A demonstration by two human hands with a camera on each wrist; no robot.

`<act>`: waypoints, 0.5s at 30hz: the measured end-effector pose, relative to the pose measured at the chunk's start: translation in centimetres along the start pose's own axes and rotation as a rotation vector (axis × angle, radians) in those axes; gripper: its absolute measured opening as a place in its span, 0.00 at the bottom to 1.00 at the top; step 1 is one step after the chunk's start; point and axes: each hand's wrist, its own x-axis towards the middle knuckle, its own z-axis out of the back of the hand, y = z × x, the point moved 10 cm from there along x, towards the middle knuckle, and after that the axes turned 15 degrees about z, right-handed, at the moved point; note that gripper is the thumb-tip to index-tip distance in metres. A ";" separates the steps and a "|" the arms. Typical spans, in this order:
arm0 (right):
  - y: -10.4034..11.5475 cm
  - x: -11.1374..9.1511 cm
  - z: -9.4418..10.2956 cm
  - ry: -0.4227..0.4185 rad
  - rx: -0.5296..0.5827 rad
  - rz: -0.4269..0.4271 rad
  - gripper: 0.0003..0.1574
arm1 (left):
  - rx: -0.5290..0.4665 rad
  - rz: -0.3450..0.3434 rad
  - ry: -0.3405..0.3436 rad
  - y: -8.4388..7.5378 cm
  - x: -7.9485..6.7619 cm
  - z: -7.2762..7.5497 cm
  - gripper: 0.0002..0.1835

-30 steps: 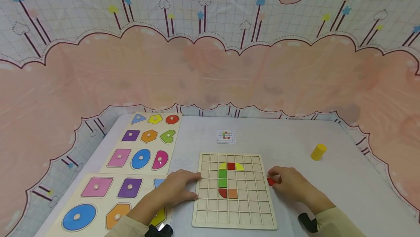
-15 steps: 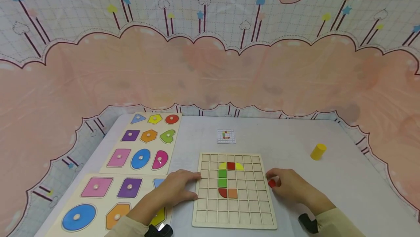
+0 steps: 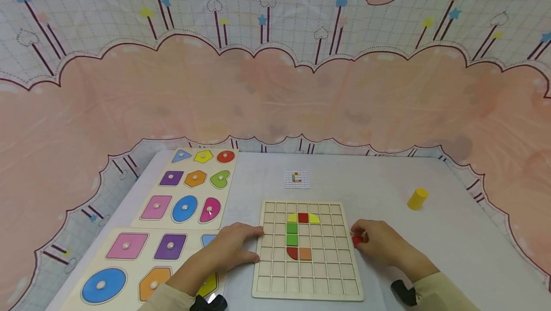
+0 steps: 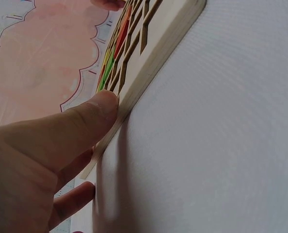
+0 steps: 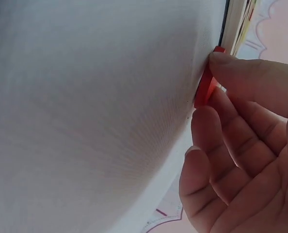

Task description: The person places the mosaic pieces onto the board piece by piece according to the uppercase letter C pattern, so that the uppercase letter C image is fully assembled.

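A square wooden grid board (image 3: pixel 275 282) lies on the table in front of me. In it sit yellow, red, green and orange pieces, such as a green square (image 3: pixel 292 240) and an orange square (image 3: pixel 305 254), forming a C-like outline. My left hand (image 3: pixel 234 249) touches the board's left edge with thumb and fingertips, the fingers relaxed. Just off the right edge, my right hand (image 3: pixel 380 243) pinches a small flat red piece (image 5: pixel 208 82) between thumb and fingers. In the right wrist view it is tilted close to the white tabletop; its full shape is partly hidden.
A small pattern card (image 3: pixel 297 179) lies behind the board. At the back right stands a yellow cylinder (image 3: pixel 418 199). Two knobbed shape-puzzle boards (image 3: pixel 146 222) cover the left side of the table, the nearer one partly under my left forearm.
The red piece has turned slightly between my right fingers, which shifted a little beside the board's edge. My left hand and the board have not moved.
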 end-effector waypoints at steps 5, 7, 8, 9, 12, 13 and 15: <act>-0.1 0.1 0.2 -0.006 -0.042 0.004 0.13 | 0.004 0.010 0.000 0.0 0.0 0.0 0.31; -0.1 0.1 0.3 -0.009 -0.054 0.008 0.12 | 0.005 0.012 0.000 0.0 0.0 0.0 0.32; 0.0 0.1 0.3 -0.010 -0.059 0.015 0.12 | 0.005 0.014 0.000 0.0 0.0 0.0 0.32; -0.1 0.1 0.4 -0.011 -0.063 0.015 0.12 | 0.005 0.014 0.000 0.0 0.0 0.0 0.32; 0.0 0.1 0.6 -0.011 -0.068 0.014 0.12 | 0.005 0.017 0.003 0.0 0.0 -0.1 0.32; 0.0 0.1 0.6 -0.011 -0.070 0.016 0.12 | 0.006 0.018 0.003 0.0 0.0 -0.1 0.32; 0.2 0.1 0.8 -0.011 -0.073 0.017 0.12 | 0.007 0.016 0.004 0.0 0.0 -0.1 0.32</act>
